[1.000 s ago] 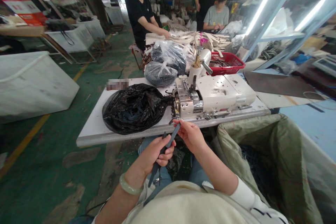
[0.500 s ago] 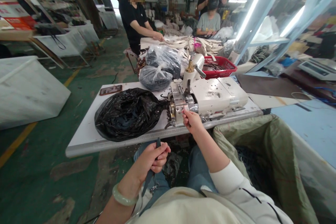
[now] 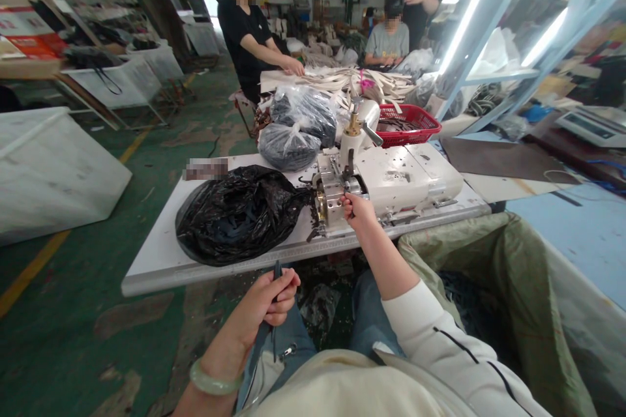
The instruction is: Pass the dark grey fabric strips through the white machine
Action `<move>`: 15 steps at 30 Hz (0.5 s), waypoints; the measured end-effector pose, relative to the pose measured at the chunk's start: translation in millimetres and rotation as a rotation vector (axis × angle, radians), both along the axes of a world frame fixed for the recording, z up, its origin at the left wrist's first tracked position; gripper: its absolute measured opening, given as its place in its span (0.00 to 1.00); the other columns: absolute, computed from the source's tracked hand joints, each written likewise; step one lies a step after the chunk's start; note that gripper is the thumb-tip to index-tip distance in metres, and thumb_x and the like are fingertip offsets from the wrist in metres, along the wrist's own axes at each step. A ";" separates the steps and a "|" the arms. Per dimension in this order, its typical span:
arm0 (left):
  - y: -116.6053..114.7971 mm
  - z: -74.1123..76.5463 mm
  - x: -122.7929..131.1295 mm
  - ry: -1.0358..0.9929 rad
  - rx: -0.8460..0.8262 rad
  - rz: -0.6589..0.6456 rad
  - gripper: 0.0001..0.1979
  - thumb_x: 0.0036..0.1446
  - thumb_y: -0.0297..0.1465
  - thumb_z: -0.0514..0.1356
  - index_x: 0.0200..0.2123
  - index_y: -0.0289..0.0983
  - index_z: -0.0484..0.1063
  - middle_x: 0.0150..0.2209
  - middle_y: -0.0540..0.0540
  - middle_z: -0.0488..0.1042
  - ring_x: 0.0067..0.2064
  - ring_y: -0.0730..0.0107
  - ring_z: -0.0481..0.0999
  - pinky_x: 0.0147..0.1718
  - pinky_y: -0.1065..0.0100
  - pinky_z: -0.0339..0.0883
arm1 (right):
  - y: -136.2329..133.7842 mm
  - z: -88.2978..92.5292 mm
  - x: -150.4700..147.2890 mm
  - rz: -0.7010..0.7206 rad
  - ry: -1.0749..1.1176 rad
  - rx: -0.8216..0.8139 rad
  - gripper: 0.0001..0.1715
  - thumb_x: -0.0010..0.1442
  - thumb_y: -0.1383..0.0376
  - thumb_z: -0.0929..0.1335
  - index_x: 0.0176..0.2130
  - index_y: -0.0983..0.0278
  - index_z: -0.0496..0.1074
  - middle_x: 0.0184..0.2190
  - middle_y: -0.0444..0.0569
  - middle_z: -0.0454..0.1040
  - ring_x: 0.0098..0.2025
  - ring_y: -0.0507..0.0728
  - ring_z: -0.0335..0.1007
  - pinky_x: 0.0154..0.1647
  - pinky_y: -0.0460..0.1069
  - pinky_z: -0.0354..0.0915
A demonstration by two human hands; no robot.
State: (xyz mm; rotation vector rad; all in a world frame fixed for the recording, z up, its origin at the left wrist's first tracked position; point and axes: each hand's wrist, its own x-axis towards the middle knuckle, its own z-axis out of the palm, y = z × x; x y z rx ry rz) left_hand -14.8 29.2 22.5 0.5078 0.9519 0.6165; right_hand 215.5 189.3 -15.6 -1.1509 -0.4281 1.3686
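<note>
Far left, a white plastic tub (image 3: 53, 172) lies at an angle on the worn green floor (image 3: 59, 273), well apart from your work. Your left hand (image 3: 267, 300), a pale jade bangle (image 3: 210, 378) on its wrist, is closed in a firm fist below the table's front edge. It grips a narrow dark strip (image 3: 277, 272), whose tip pokes above your fingers and whose tail hangs over your denim jeans (image 3: 293, 355). A second ago the strip slanted up between both hands; now it stands nearly upright in that one fist. On the white table (image 3: 156, 267), a crumpled, glossy black plastic bag (image 3: 239, 215) bulges with strips near the front edge, and two knotted clear bags (image 3: 288, 146) of dark material sit behind it. Your right hand (image 3: 359, 212), earlier at the table edge, now rests against the polished metal head (image 3: 332, 195) of the cream-enamelled bench machine (image 3: 405, 176), fingers bunched and half closed; you cannot tell whether they pinch anything. Behind the machine sits a red plastic basket (image 3: 405, 125). Far right, an olive woven sack (image 3: 493, 273) gapes open beside your arm.
</note>
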 end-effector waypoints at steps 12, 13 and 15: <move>5.5 -1.0 5.6 -0.215 0.019 -0.014 0.29 0.51 0.57 0.54 0.34 0.34 0.69 0.19 0.57 0.55 0.16 0.87 0.42 0.11 0.84 0.37 | -143.3 -32.3 166.7 -0.835 -0.946 -0.345 0.22 0.54 0.54 0.68 0.37 0.71 0.72 0.32 0.63 0.74 0.36 0.67 0.71 0.34 0.57 0.66; 6.8 -1.3 8.0 -0.240 0.012 -0.027 0.32 0.50 0.59 0.51 0.34 0.34 0.69 0.19 0.57 0.55 0.16 0.87 0.42 0.11 0.84 0.37 | -156.2 -37.0 181.7 -0.853 -1.161 -0.398 0.26 0.52 0.53 0.69 0.40 0.73 0.72 0.38 0.69 0.73 0.42 0.71 0.70 0.39 0.60 0.65; 9.3 -2.2 14.4 -0.269 0.001 -0.061 0.35 0.50 0.61 0.47 0.35 0.34 0.69 0.19 0.56 0.56 0.16 0.87 0.42 0.11 0.83 0.37 | -169.8 -39.7 189.8 -0.772 -1.433 -0.396 0.31 0.51 0.52 0.70 0.44 0.75 0.71 0.43 0.73 0.71 0.47 0.75 0.67 0.44 0.63 0.63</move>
